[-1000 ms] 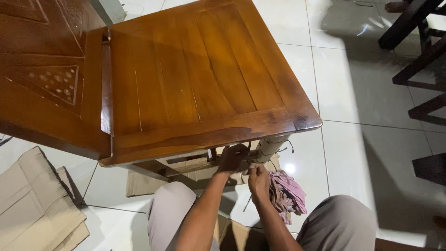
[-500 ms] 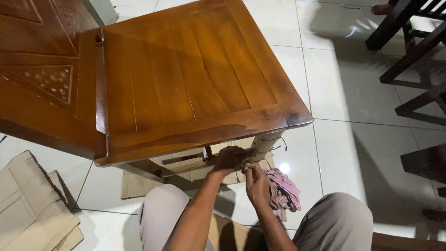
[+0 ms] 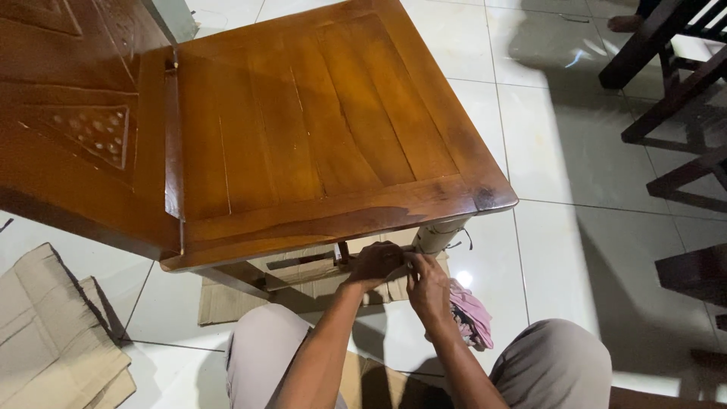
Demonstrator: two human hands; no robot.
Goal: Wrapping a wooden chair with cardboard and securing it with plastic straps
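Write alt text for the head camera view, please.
A person's left hand and right hand work together under the front edge of a polished wooden chair, beside its wrapped leg. A pink rag lies on the white tile floor.

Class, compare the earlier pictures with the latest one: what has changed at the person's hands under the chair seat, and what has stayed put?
The right hand has risen from beside the pink rag to meet the left hand by the wrapped chair leg; what the fingers pinch is hidden. The left hand stays under the wooden chair seat. The rag and the cardboard lie as before.
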